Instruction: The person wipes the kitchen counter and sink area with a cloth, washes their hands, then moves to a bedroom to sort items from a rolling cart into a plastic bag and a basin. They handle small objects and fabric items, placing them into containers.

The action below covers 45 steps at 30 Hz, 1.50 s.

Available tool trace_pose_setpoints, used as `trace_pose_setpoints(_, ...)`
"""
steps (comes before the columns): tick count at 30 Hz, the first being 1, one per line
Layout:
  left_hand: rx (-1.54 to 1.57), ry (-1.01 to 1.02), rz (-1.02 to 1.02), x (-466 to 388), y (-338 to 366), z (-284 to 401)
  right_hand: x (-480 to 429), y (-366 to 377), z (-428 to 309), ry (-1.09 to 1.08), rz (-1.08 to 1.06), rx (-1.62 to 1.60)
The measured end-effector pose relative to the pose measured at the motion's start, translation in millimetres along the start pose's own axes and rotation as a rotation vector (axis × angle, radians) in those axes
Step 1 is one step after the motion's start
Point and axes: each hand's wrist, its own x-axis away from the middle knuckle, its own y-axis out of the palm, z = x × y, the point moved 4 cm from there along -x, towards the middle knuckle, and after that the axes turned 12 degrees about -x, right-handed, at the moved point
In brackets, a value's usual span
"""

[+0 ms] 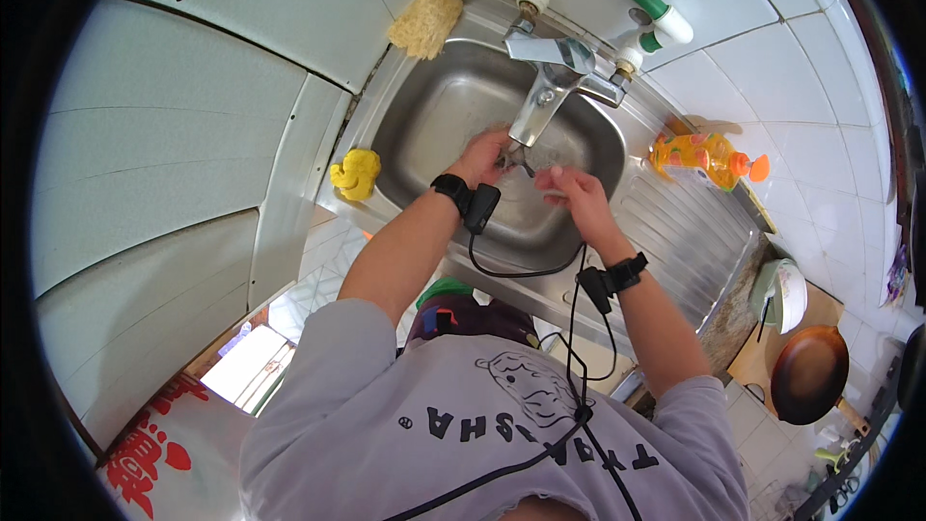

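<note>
Both my hands are over a stainless steel sink basin (434, 98), under the spout of a chrome mixer tap (539, 112). My left hand (483, 157), at the left of the spout, is curled round a small thing that looks dark or metallic; water and blur hide what it is. My right hand (571, 195) is just right of the spout, fingers bent, near the dark end of that small thing. Whether its fingertips touch it is unclear. Water seems to run between the hands. Each wrist wears a black strap with a cabled module.
A loofah sponge (428, 20) and a yellow cloth or sponge (356, 174) lie on the sink's left rim. An orange detergent bottle (698, 159) lies by the ribbed drainboard (680, 231). Bowls (785, 297) and a brown pan (810, 374) stand further right. Cables hang between my arms.
</note>
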Motion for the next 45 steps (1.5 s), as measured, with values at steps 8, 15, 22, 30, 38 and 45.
trace_pose_setpoints(8, -0.214, 0.307, 0.193, -2, -17, 47, 79, 31, -25, 0.160, -0.688, 0.142)
trace_pose_setpoints(15, -0.229, 0.295, 0.469, -30, -43, 70, 112, 54, -37, 0.095, -0.738, 0.514)
trace_pose_setpoints(22, -1.202, 0.425, 0.438, -40, -26, 92, 116, 98, -49, -0.185, -0.827, 0.929)
trace_pose_setpoints(30, -1.494, 0.698, 0.009, -157, -54, 85, 87, 208, 7, 0.150, -0.769, 0.060)
trace_pose_setpoints(38, -0.297, 0.178, -0.390, -184, -67, 2, 119, 218, 15, 0.518, -0.795, -0.355)
trace_pose_setpoints(45, -0.388, 0.404, 0.087, -102, -40, -7, 111, 125, -16, -0.260, -0.772, 1.032)
